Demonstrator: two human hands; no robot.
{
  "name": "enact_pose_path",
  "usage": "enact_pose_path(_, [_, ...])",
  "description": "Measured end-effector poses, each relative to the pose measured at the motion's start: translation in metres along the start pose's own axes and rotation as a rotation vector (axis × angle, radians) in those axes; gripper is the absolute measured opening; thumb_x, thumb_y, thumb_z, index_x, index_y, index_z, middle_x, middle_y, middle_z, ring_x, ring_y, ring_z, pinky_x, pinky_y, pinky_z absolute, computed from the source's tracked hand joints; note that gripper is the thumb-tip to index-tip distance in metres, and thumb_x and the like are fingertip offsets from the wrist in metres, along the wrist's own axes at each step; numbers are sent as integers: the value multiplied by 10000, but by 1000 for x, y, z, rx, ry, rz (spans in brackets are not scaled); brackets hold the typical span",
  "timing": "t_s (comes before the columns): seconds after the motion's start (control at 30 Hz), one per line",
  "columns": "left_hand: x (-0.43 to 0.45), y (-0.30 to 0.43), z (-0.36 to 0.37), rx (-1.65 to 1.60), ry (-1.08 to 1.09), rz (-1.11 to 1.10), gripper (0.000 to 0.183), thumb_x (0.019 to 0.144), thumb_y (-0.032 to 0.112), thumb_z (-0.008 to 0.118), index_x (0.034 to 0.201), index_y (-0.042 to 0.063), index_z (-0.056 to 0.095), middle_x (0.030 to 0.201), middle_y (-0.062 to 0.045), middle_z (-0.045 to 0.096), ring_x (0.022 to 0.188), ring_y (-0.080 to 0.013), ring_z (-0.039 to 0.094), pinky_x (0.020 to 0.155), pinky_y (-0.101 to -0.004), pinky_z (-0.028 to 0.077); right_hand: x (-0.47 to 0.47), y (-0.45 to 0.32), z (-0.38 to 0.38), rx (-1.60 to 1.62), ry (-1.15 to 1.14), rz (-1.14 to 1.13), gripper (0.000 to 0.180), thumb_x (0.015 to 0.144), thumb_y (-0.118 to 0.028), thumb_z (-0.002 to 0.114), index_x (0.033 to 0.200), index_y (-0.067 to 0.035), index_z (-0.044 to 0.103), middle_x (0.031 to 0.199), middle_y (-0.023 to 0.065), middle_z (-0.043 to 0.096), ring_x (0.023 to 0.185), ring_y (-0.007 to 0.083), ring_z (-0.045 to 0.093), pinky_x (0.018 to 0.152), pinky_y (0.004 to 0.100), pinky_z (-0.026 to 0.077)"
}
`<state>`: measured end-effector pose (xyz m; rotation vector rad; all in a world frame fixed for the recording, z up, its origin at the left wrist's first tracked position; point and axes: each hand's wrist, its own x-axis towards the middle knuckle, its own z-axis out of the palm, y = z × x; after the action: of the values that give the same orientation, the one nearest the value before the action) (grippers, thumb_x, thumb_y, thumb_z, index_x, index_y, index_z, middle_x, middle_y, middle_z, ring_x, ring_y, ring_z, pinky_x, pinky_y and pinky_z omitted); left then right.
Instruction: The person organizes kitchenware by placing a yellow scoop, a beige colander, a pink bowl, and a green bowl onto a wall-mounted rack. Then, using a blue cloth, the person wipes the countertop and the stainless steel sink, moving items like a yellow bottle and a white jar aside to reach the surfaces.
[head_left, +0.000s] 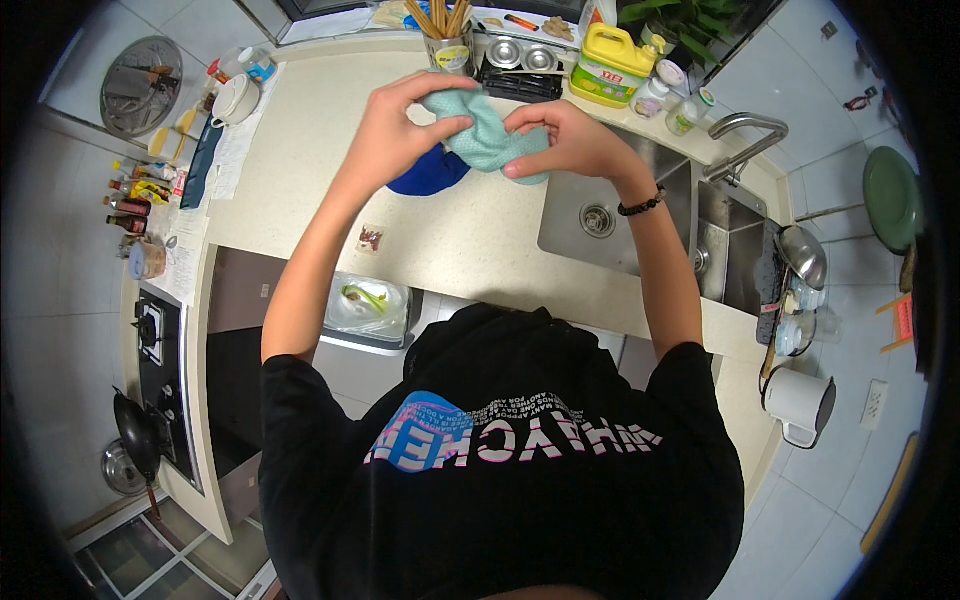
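Observation:
A pale green textured cleaning cloth (480, 135) is bunched up between my two hands, over the counter by the sink. My left hand (401, 124) pinches its left end between thumb and fingers. Its right end is gripped by my right hand (570, 142), which wears a dark bead bracelet at the wrist. On the worktop (300, 150), partly hidden behind my left hand and the cloth, lies a dark blue item (429, 174), perhaps another cloth. A small patterned square (370, 239) lies on the worktop nearer to me.
The steel double sink (622, 232) with its faucet (746, 142) is at the right. Along the back stand a chopstick holder (450, 52), a yellow detergent jug (611, 67) and several bottles. A bin (367, 307) hangs below the counter edge. A gas stove (154, 330) holds a wok (137, 435).

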<state>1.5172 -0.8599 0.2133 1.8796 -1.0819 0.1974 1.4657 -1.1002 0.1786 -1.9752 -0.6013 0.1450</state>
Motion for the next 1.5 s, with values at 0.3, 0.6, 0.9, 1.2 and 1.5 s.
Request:
enact_pose_path(0.3, [-10,-5,-48,107,-32,-121,281,781,174,772,1021,42,705,917,-39,650,882,-167,617,831,-297,477,-2,-43,-14,135,173,78,229,859,-176,733,1008,-16,664,943,-16,625,891,46,564,780,190,450])
enact_pose_path(0.6, [23,20,-35,23,-256,162,695,773,133,741,1405,125,451,1311,-88,538,1063,-200,584,921,-323,490,41,-68,-10,-26,142,-279,192,908,-178,671,1033,-37,704,926,1,654,828,48,575,738,194,474])
enact_pose_path(0.9, [44,16,-32,-15,-615,-120,250,855,272,708,828,26,671,838,2,610,731,-79,512,633,-239,430,7,-78,-49,-129,312,-116,190,876,-188,705,1011,-57,734,979,35,713,876,85,634,807,223,495])
enact_pose_path(1.2, [49,-10,-54,78,-354,192,383,859,420,698,737,73,590,747,4,526,707,-106,507,647,-276,444,-17,-60,-79,-264,67,171,266,747,-239,817,895,-43,718,729,-58,598,667,35,503,618,201,401])
enact_pose_path(1.5, [49,0,-93,476,-521,-133,252,777,242,776,823,42,630,610,-33,516,583,-141,471,551,-289,391,-12,-42,-98,-395,-43,290,226,745,-226,803,780,-25,706,637,-77,522,575,20,409,520,212,307])
